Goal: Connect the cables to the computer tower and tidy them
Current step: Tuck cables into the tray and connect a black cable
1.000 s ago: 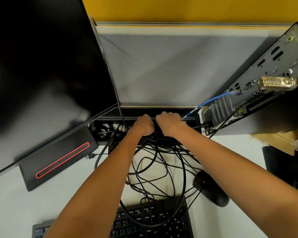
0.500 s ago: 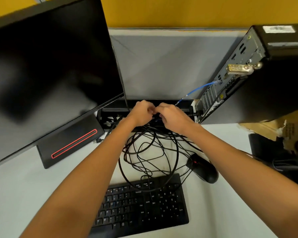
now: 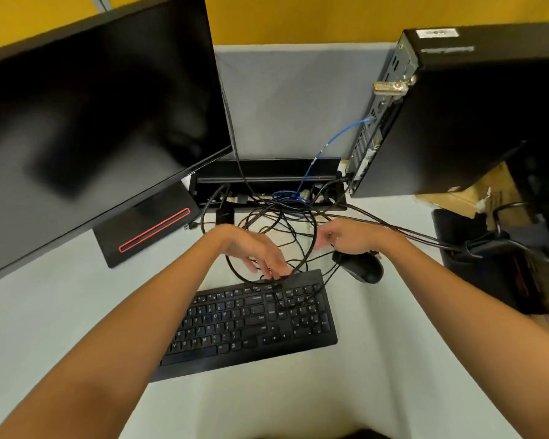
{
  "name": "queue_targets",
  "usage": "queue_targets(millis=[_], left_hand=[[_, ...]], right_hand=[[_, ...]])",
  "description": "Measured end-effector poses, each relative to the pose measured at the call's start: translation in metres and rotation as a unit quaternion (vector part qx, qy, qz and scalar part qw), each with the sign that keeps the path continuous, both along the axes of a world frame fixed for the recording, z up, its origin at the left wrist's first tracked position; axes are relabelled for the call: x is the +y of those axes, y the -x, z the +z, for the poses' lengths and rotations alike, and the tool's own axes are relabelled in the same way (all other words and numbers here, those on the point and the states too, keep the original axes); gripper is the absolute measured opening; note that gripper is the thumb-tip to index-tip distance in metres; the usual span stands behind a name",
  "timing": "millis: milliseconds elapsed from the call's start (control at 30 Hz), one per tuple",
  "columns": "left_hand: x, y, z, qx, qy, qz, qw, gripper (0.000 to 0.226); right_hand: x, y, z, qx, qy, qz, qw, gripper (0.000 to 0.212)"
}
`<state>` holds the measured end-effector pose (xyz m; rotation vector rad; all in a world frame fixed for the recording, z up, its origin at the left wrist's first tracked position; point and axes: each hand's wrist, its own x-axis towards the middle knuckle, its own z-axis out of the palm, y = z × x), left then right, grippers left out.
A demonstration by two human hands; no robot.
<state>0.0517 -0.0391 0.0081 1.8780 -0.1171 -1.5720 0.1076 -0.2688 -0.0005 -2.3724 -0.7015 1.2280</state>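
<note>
Head view, looking down over my two bare forearms at a pale grey-white desk top (image 3: 61, 312). Far side: a grey fabric partition panel (image 3: 292, 99) with a yellow wall (image 3: 298, 17) above it.

Writing: a white label (image 3: 438, 33) and a strip of grey lettering sit on the top face of the black computer tower (image 3: 476, 115), both too blurred to read. Key legends on the black full-size keyboard (image 3: 248, 324) are visible but not legible. No brand can be made out.

Items:
- Black computer tower, far right, rear panel turned left; a thin blue network cable (image 3: 339, 137) runs from it down into the black cable trough (image 3: 267, 182) at the desk's far edge. A silver-beige screw-in video connector (image 3: 390, 87) sits at the tower's rear panel.
- Tangle of thin black cables (image 3: 282, 226), loose on the desk between trough and keyboard.
- Black flat monitor (image 3: 92, 122), far left, screen dark, on a black stand base with a red outlined slot (image 3: 154, 229).
- Black computer mouse (image 3: 358, 267), right of the keyboard.
- Brown cardboard (image 3: 476, 191), right, below the tower.

Hands: my left hand (image 3: 254, 251) hangs palm down, fingers extended, tips on the cable loop at the keyboard's far edge. My right hand (image 3: 346, 239) is over the cables just beyond the mouse; whether it pinches one I cannot tell.
</note>
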Motion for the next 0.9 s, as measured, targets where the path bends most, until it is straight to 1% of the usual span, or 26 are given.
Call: queue_targets(millis=[33,67,100,133,167,200,233,267,333,367,400,467,500,533,567,633,733,833,900], left_hand=[[-0.005,0.005,0.002,0.012,-0.009,-0.037,0.999,0.039],[-0.01,0.008,0.004,0.009,-0.023,-0.059,0.998,0.038],[-0.013,0.01,0.006,-0.006,-0.038,-0.071,0.997,0.035],[-0.016,0.011,0.013,-0.034,-0.05,-0.074,0.995,0.028],[-0.018,0.01,0.021,-0.068,-0.056,-0.069,0.994,0.02],[-0.019,0.008,0.032,-0.103,-0.052,-0.05,0.992,0.019],[-0.02,0.005,0.047,-0.145,-0.043,-0.019,0.988,0.023],[-0.022,0.001,0.062,-0.189,-0.03,0.019,0.981,0.027],[-0.025,-0.01,0.094,-0.307,-0.02,0.076,0.949,0.034],[-0.024,-0.017,0.106,-0.358,-0.022,0.089,0.929,0.036],[-0.024,-0.023,0.118,-0.396,-0.027,0.09,0.913,0.036],[-0.017,-0.034,0.136,-0.447,-0.023,0.077,0.891,0.031],[-0.012,-0.038,0.141,-0.466,-0.014,0.083,0.881,0.026],[-0.006,-0.042,0.147,-0.479,0.001,0.103,0.872,0.021],[0.001,-0.044,0.145,-0.482,0.014,0.132,0.866,0.018],[0.019,-0.05,0.134,-0.47,0.023,0.184,0.863,0.019],[0.046,-0.054,0.094,-0.46,-0.013,0.228,0.858,0.016],[0.053,-0.047,0.062,-0.453,-0.059,0.237,0.857,0.028],[0.047,-0.049,0.055,-0.478,-0.067,0.264,0.835,0.032]], right_hand=[[-0.002,0.007,0.003,0.028,0.021,0.027,0.999,0.048],[-0.003,0.012,0.004,0.045,0.036,0.042,0.997,0.049],[-0.003,0.016,0.001,0.047,0.036,0.035,0.998,0.045],[-0.002,0.02,-0.002,0.03,0.019,0.006,0.999,0.038],[0.0,0.022,-0.005,-0.008,-0.012,-0.043,0.999,0.034],[0.002,0.024,-0.005,-0.069,-0.049,-0.102,0.991,0.036],[0.005,0.024,-0.003,-0.137,-0.085,-0.154,0.975,0.042],[0.009,0.022,0.001,-0.186,-0.127,-0.198,0.954,0.048],[0.022,0.017,0.022,-0.222,-0.22,-0.27,0.911,0.061],[0.028,0.013,0.033,-0.239,-0.247,-0.282,0.896,0.062],[0.034,0.008,0.045,-0.269,-0.258,-0.274,0.887,0.052],[0.04,-0.001,0.068,-0.34,-0.23,-0.217,0.886,0.016],[0.04,-0.004,0.077,-0.364,-0.211,-0.196,0.886,0.019],[0.039,-0.008,0.084,-0.377,-0.196,-0.191,0.885,0.027],[0.035,-0.01,0.088,-0.376,-0.191,-0.205,0.883,0.032],[0.024,-0.017,0.091,-0.375,-0.186,-0.252,0.873,0.033],[0.008,-0.023,0.092,-0.356,-0.19,-0.314,0.859,0.037],[0.004,-0.021,0.096,-0.317,-0.228,-0.336,0.857,0.041],[0.008,-0.017,0.097,-0.288,-0.258,-0.343,0.856,0.044]])
